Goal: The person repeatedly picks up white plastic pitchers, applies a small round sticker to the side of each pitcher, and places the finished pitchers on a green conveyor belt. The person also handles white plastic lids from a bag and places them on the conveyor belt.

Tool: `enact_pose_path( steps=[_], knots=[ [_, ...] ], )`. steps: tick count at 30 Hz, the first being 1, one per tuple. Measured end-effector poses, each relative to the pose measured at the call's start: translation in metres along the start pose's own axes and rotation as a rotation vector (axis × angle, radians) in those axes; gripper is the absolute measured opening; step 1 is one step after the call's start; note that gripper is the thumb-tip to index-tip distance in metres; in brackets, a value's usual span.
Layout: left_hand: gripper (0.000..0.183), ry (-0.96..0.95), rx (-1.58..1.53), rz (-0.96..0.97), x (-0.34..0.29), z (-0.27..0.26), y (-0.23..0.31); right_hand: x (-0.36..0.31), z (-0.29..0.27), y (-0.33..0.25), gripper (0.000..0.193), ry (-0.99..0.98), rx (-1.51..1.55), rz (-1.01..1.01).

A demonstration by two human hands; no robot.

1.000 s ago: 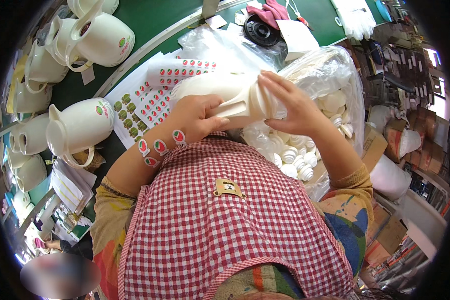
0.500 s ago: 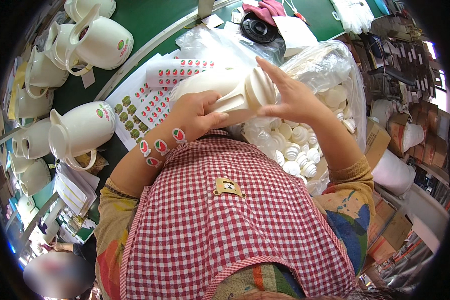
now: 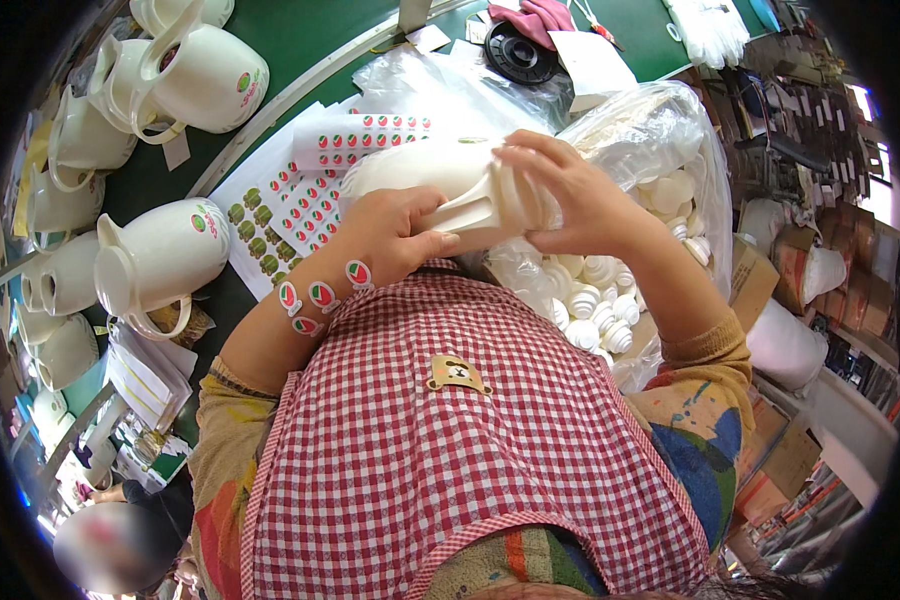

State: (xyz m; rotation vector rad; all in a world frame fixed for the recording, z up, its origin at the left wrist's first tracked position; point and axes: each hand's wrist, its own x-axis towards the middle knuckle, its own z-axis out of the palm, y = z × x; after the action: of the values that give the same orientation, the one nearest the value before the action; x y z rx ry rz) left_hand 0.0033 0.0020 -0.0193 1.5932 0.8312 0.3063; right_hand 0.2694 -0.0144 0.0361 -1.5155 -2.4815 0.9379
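Head view: a cream jug [image 3: 425,168] lies on its side at 12 o'clock from the checked apron [image 3: 450,440], plain and smooth, with its pale handle [image 3: 468,212] facing the apron. The left hand [image 3: 395,228] is clamped on it at its 7 o'clock, the right hand [image 3: 585,200] wraps its round end at 3 o'clock, so they're apart with jug between. Right fingers hide much of that end, can't tell lid from rim
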Motion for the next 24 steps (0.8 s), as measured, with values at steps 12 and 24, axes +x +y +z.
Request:
enact_pose_path(
  steps=[12, 24],
  knots=[
    [0.030, -0.037, -0.008, 0.005, -0.002, -0.007, 0.002, -0.013, 0.003, 0.012, 0.081, 0.089, 0.035, -0.207],
    [0.036, 0.001, -0.100, 0.034, -0.001, -0.012, -0.004, -0.005, 0.012, 0.012, 0.092, 0.217, 0.084, -0.205]
  ],
)
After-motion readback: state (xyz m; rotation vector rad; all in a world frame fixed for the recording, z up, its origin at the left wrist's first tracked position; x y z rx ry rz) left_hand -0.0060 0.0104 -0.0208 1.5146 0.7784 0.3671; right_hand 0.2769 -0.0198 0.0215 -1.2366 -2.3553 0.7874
